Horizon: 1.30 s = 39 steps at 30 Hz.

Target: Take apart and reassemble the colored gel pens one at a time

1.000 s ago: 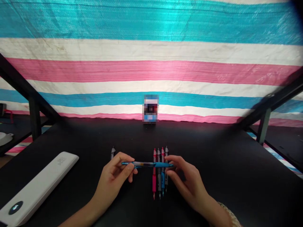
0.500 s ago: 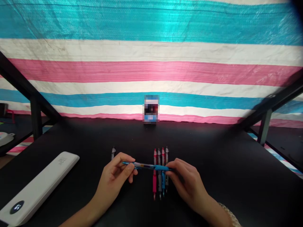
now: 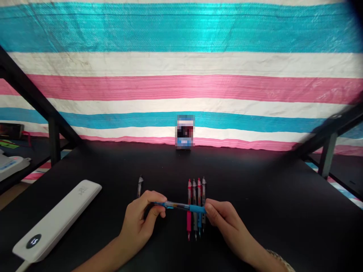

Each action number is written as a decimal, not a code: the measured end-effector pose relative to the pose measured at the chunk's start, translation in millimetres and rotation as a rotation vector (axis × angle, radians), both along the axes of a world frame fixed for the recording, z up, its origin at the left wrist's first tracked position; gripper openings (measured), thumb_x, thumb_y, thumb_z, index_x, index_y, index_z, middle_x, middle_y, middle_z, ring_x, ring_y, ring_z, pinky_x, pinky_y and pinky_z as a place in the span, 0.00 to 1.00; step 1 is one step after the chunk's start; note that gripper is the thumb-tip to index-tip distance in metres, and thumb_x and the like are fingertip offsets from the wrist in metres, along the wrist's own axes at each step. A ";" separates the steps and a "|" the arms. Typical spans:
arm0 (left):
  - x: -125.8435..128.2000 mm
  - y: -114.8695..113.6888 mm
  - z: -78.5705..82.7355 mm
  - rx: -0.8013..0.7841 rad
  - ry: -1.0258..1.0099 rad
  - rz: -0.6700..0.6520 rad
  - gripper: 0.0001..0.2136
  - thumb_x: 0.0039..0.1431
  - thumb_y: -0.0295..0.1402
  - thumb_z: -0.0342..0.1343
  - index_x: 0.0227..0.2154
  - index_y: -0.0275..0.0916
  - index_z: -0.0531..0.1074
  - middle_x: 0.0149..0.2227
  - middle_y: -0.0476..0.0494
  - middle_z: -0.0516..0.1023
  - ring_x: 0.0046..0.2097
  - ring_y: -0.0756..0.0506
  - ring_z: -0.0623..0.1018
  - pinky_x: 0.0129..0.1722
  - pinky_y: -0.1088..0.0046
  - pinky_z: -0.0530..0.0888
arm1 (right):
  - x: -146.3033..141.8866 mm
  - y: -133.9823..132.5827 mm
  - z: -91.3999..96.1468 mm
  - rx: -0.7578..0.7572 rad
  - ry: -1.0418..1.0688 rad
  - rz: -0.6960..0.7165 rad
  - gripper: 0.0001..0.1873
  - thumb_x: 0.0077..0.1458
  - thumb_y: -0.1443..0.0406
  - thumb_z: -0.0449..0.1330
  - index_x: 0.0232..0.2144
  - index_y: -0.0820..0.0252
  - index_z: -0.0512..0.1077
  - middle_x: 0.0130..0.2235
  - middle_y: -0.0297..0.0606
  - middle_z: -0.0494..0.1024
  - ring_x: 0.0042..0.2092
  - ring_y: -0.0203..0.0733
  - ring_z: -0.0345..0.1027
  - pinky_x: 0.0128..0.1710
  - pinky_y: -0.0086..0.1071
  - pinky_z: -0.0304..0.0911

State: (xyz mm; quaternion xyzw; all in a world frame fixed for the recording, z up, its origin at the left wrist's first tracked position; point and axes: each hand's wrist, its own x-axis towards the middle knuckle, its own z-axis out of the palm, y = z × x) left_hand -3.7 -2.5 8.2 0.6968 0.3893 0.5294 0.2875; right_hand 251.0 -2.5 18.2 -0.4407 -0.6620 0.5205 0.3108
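A clear-barrelled pen with a blue grip (image 3: 181,206) lies level between my two hands, above the table. The fingers of my left hand (image 3: 141,217) are closed on its blue clicker end. My right hand (image 3: 224,219) pinches the grip end, hiding the tip. Behind and below the held pen, several pens stand side by side on the table: a pink-grip pen (image 3: 189,221), a grey-grip pen (image 3: 194,189), a pen with a red top and blue grip (image 3: 199,189) and a dark pen (image 3: 203,187). Another grey pen (image 3: 140,187) lies partly hidden behind my left hand.
A white power bank (image 3: 59,219) with a lit display and a cable lies on the black table (image 3: 119,170) at left. A small pixelated upright object (image 3: 185,132) stands at the back, before a striped tarp (image 3: 181,88). Black frame bars (image 3: 55,139) flank both sides.
The view has shifted slightly left, so everything sits further right. The held pen is a little lower, and my left fingers have moved over its clicker end.
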 end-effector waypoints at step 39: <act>0.2 13.1 14.6 -0.461 -0.515 -0.052 0.15 0.62 0.33 0.63 0.50 0.42 0.69 0.32 0.48 0.79 0.32 0.49 0.78 0.33 0.73 0.76 | -2.8 -4.0 -16.3 0.298 -0.220 -0.044 0.14 0.70 0.55 0.48 0.47 0.55 0.69 0.26 0.30 0.69 0.25 0.37 0.62 0.25 0.29 0.57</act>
